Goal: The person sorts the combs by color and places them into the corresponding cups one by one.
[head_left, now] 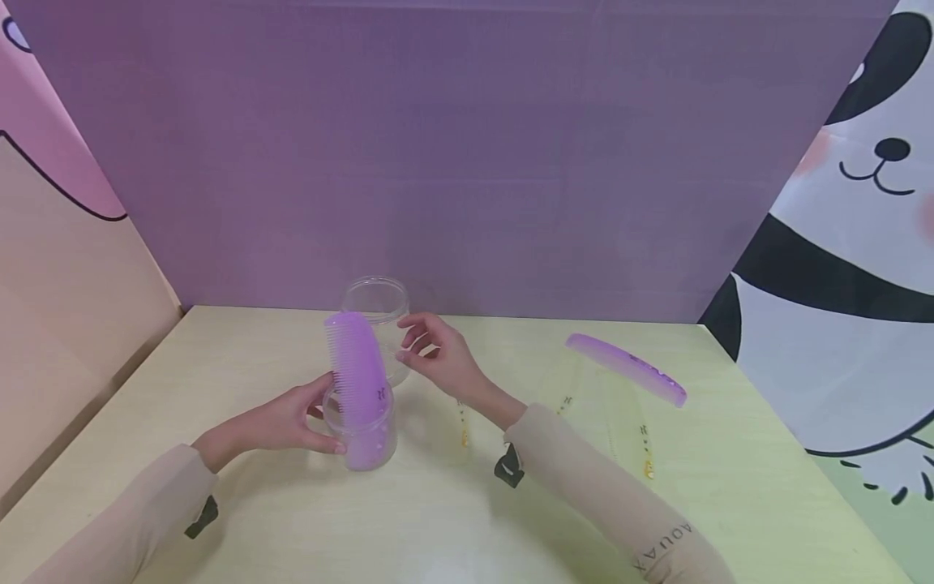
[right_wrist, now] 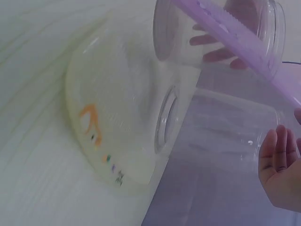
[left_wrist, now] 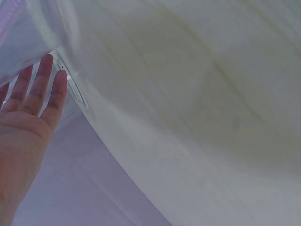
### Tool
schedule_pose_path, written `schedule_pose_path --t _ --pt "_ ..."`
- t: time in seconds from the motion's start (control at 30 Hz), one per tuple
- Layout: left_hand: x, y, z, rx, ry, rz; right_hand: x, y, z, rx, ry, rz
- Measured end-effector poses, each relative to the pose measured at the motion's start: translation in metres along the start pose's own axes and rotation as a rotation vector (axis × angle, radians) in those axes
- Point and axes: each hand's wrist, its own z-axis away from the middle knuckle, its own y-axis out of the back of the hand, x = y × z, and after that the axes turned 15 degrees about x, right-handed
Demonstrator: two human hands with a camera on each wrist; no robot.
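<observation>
A clear plastic jar [head_left: 384, 448] stands near the left of the table with a wide purple comb [head_left: 357, 369] upright inside, its upper half above the rim. My left hand [head_left: 292, 415] holds this jar from the left, thumb in front and fingers behind; they show through its wall in the right wrist view. Just behind stands a second clear jar [right_wrist: 221, 127], taller looking and see-through. Beside its upper right side is my right hand [head_left: 441, 357], fingers loosely bent and nothing between them. Whether the fingertips touch the jar, I cannot tell.
A narrow purple comb [head_left: 627, 369] lies at the back right. Several see-through yellowish combs lie flat; one comb [right_wrist: 108, 117] with an orange print lies near the jars. A purple backdrop [head_left: 467, 162] rises behind the table [head_left: 409, 535], with cartoon-printed panels on both sides.
</observation>
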Motion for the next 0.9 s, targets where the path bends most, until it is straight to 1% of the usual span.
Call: schedule_pose_path --t 0.37,0.57,0.9 --pt "-0.002 -0.001 0.000 0.004 -0.019 -0.002 0.015 0.037 -0.001 0.062 0.000 0.060" --pt "-0.002 -0.001 0.000 0.004 -0.015 0.002 0.025 0.061 0.001 0.090 -0.003 0.122" --pt "-0.001 -0.001 0.000 0.003 -0.015 0.002 0.047 0.102 0.007 0.119 -0.078 0.217"
